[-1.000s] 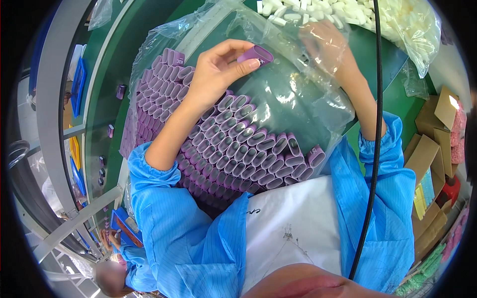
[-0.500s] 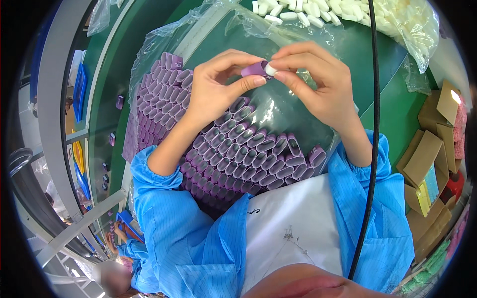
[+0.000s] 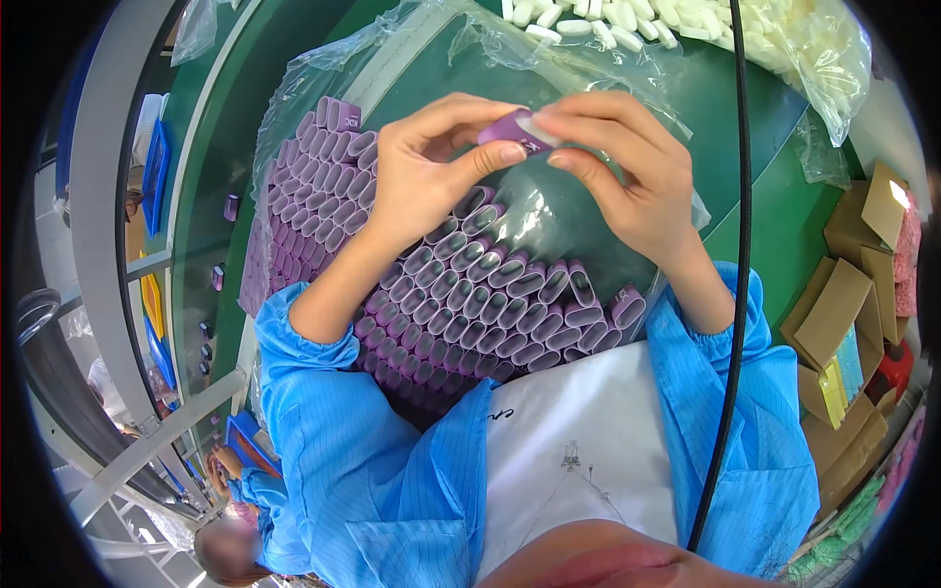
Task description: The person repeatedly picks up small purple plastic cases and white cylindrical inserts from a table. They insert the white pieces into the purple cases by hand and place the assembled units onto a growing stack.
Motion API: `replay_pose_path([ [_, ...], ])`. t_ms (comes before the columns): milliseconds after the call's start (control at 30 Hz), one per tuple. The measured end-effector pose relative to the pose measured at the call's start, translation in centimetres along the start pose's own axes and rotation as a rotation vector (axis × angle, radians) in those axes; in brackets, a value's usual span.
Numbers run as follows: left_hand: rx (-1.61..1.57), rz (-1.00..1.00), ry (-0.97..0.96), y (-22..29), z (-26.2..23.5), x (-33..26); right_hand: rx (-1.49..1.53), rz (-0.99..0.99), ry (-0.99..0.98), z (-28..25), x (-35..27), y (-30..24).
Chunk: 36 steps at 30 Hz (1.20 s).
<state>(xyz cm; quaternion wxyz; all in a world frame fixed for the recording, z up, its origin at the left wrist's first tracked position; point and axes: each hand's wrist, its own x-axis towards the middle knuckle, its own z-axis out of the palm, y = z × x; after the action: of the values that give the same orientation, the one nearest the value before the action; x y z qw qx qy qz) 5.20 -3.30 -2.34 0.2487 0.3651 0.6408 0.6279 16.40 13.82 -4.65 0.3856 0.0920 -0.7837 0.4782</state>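
Observation:
Above the packed tubes, my left hand pinches a short purple oval tube between thumb and fingers. My right hand is at the tube's right end. Its index finger presses a white oblong piece there, with the thumb curled just below. Part of the white piece shows at the tube's end, slightly blurred; how far it sits inside is hidden by the fingers. Below both hands stand many purple oval tubes, packed upright in rows with their openings up, in a clear plastic bag.
Loose white oblong pieces lie in a clear bag at the far edge of the green table. A black cable hangs down on the right. Open cardboard boxes stand at right. A conveyor with small purple items runs at left, where another person sits.
My right index finger has come over the white piece, which shows less at the tube's end. The tube has turned so its printed side faces up. Items on the left conveyor shifted slightly.

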Motion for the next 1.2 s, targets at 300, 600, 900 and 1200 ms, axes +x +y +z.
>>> replay_pose_path([
  [300,-0.087,0.008,-0.098,0.3,-0.2,0.0,-0.025,-0.153,-0.039,-1.1,0.1,0.1],
  [600,-0.206,-0.144,-0.104,-0.3,-0.1,-0.5,-0.058,-0.269,-0.042,-0.4,-0.3,0.0],
  [900,-0.214,-0.119,-0.115,-0.2,-0.2,-0.5,-0.077,-0.276,-0.045,-0.4,-0.4,-0.4],
  [1200,-0.317,-0.138,0.067,-0.2,0.9,-0.5,-0.173,-0.243,-0.091,-0.5,-0.3,-0.7],
])
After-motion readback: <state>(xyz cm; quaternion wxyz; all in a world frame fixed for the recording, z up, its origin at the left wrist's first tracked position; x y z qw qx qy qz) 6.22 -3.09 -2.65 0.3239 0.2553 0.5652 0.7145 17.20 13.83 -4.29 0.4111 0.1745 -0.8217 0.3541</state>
